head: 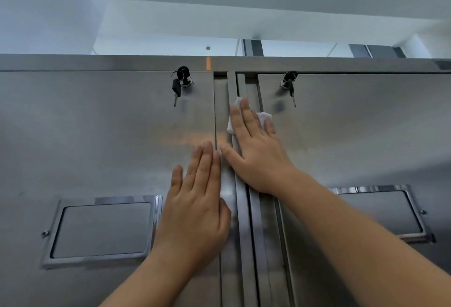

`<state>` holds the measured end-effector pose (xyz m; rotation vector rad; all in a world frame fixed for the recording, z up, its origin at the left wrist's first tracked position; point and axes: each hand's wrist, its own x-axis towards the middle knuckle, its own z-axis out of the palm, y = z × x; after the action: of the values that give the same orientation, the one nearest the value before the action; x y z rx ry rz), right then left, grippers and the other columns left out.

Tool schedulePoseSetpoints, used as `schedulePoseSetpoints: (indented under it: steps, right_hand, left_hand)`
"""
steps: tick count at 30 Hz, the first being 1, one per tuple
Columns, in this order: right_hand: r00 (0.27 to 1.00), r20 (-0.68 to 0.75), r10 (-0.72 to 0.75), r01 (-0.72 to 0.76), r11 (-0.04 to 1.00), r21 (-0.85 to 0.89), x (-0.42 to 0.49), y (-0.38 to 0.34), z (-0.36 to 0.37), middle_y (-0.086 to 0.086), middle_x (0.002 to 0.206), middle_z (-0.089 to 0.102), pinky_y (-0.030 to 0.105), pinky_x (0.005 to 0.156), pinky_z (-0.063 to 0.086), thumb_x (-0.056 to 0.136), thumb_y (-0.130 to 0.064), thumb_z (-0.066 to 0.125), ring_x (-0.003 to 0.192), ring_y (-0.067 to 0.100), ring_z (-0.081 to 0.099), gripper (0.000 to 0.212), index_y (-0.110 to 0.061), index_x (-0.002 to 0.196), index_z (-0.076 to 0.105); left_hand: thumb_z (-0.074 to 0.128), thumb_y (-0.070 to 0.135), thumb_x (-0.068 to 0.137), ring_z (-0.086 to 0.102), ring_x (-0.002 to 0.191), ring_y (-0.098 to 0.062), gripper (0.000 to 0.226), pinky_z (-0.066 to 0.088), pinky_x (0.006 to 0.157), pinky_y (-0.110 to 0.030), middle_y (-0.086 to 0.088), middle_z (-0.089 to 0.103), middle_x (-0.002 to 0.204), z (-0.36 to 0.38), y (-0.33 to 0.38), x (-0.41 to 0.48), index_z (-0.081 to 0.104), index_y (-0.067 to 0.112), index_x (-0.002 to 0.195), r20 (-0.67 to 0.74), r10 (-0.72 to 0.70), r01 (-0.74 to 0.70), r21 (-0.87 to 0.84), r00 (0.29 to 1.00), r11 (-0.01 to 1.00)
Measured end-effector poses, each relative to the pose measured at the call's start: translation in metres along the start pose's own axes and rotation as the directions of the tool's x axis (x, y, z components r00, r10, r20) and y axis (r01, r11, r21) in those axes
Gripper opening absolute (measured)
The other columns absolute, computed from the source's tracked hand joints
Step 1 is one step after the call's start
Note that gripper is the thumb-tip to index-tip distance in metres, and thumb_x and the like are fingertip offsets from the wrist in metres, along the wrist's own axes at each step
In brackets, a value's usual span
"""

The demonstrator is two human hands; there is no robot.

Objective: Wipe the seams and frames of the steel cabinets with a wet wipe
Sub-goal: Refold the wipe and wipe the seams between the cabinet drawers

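A right hand (253, 150) presses a white wipe (264, 116) flat against the seam (244, 221) between two steel cabinets (97, 136).

The wipe lies under the straight, spread fingers, and its edges show at the hand's 12 and 1 o'clock, high on the vertical frame strips. At 7 o'clock from the right hand, the left hand (197, 199) rests flat on the left door's inner edge with its fingers straight and together, gripping nothing. Keys hang from locks at 10 o'clock (179, 84) and 2 o'clock (289, 84) of the wipe. Recessed handles sit at 8 o'clock (102, 231) and 4 o'clock (383, 211). An orange mark (208, 63) sits on the top frame at 11 o'clock.
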<state>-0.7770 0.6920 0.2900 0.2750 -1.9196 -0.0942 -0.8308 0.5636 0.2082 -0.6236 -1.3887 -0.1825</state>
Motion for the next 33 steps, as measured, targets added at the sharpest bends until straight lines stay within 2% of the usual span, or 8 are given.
schedulePoseSetpoints:
  steps: [3,6,13,21,28,33]
  right_hand:
    - [0.999,-0.011,-0.034,0.033,0.999,-0.040,-0.008,0.005,0.000,-0.001,0.152,-0.030,0.028,0.110,-0.018,0.097,-0.047,0.023,0.140,0.009,-0.022,0.070,-0.022,0.145,-0.021]
    - [1.000,0.016,-0.008,0.009,0.998,-0.055,0.011,0.006,-0.008,0.000,0.153,-0.028,0.030,0.110,-0.018,0.097,-0.044,0.029,0.141,0.009,-0.022,0.072,-0.020,0.145,-0.020]
    - [0.999,0.008,0.053,-0.052,0.997,-0.058,0.059,0.007,-0.021,0.005,0.155,-0.022,0.034,0.113,-0.013,0.097,-0.046,0.028,0.142,0.012,-0.018,0.073,-0.016,0.147,-0.015]
    - [0.999,0.028,-0.038,0.039,0.998,-0.042,0.007,0.006,-0.007,-0.001,0.152,-0.029,0.030,0.111,-0.017,0.097,-0.043,0.027,0.140,0.009,-0.022,0.071,-0.021,0.145,-0.021]
    - [0.996,0.016,0.084,-0.084,0.996,-0.036,0.064,0.005,-0.021,0.003,0.154,-0.024,0.033,0.112,-0.015,0.097,-0.047,0.025,0.143,0.015,-0.016,0.071,-0.017,0.147,-0.015]
    - [0.995,0.010,0.096,-0.095,0.995,-0.033,0.076,0.005,-0.025,0.003,0.155,-0.022,0.034,0.112,-0.014,0.097,-0.049,0.024,0.144,0.016,-0.014,0.072,-0.016,0.148,-0.014]
  left_hand:
    - [0.034,0.027,0.082,0.016,0.140,-0.022,0.067,0.011,0.109,-0.040,-0.014,0.023,0.152,0.000,0.001,-0.001,0.024,0.001,0.144,0.013,-0.003,0.003,0.008,1.000,1.000]
    - [0.034,0.026,0.082,0.016,0.140,-0.023,0.067,0.013,0.108,-0.042,-0.015,0.022,0.152,0.000,0.000,-0.002,0.026,0.000,0.143,0.016,-0.012,0.012,0.014,1.000,1.000]
    - [0.034,0.026,0.082,0.018,0.141,-0.024,0.067,0.011,0.109,-0.041,-0.014,0.022,0.152,0.001,0.001,-0.004,0.026,0.000,0.144,0.014,-0.014,0.014,0.017,1.000,1.000]
    - [0.033,0.027,0.083,0.020,0.140,-0.023,0.066,0.013,0.108,-0.039,-0.013,0.026,0.152,0.000,0.001,-0.004,0.030,0.002,0.143,0.008,-0.026,0.026,0.014,1.000,1.000]
    - [0.034,0.026,0.082,0.020,0.139,-0.023,0.066,0.013,0.108,-0.039,-0.014,0.026,0.151,0.002,0.001,-0.005,0.027,0.002,0.143,0.008,-0.012,0.012,0.013,1.000,1.000]
    - [0.035,0.026,0.081,0.022,0.139,-0.023,0.066,0.012,0.108,-0.038,-0.013,0.027,0.151,0.002,0.001,-0.004,0.030,0.002,0.142,-0.009,-0.012,0.012,0.016,1.000,1.000]
